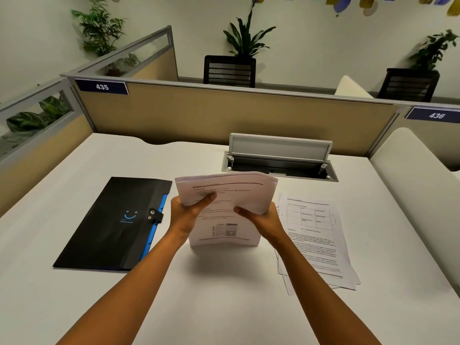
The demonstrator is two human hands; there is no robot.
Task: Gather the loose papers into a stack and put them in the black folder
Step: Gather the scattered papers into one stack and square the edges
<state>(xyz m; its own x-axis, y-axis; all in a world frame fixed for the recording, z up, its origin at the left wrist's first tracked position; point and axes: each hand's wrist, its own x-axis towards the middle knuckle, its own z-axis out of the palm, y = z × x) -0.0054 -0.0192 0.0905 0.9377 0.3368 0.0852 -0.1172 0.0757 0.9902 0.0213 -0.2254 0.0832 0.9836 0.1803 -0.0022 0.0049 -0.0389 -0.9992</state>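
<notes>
A stack of printed papers (225, 195) stands upright on its lower edge on the white desk (224, 295), its top curling away from me. My left hand (189, 212) grips its left side and my right hand (261, 219) grips its right side. The black folder (112, 227), closed with a snap strap and blue tabs along its right edge, lies flat to the left of my left hand. A few more loose printed sheets (313, 240) lie fanned on the desk, just right of my right hand.
An open grey cable hatch (278, 158) sits in the desk behind the papers. Beige partition panels (224, 115) labelled 435 and 436 close off the back and left. A white rounded panel (418, 185) borders the right side.
</notes>
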